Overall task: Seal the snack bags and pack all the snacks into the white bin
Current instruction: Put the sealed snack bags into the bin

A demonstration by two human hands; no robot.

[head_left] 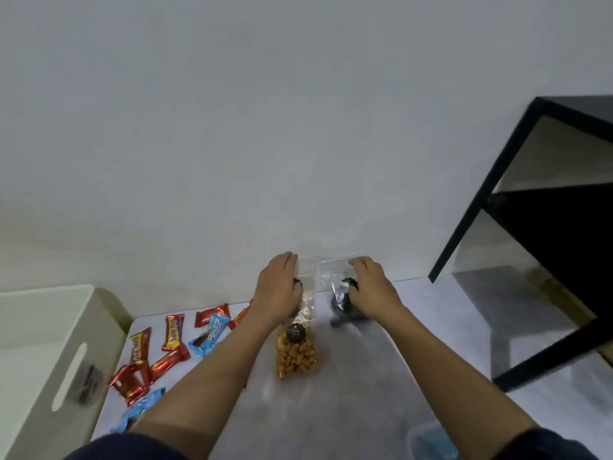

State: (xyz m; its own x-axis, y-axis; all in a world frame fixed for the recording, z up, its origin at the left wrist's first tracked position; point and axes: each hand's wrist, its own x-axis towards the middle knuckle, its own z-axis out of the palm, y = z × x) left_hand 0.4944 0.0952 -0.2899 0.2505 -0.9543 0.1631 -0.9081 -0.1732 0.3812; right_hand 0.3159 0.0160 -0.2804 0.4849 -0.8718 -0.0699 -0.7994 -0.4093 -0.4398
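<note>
I see bare surface [351,396] right of the peanut bag [296,355]; candy bars [172,332] crowd the way toward the white bin [43,386].

white bin [49,343] cut off at left edge. clear bag [323,270] contents dark, blurred, partly behind left hand [277,287] and right hand [371,283]. blue container [431,443] clipped at bottom. wrapper [173,332] print unreadable.

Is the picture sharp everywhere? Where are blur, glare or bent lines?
Head view: light is dim and even, with a soft shadow under the black frame; head view: the dark contents of the clear bag are motion-smeared beside the right hand, with small glints on the plastic; head view: the wide lens slants the far edge of the table.
</note>
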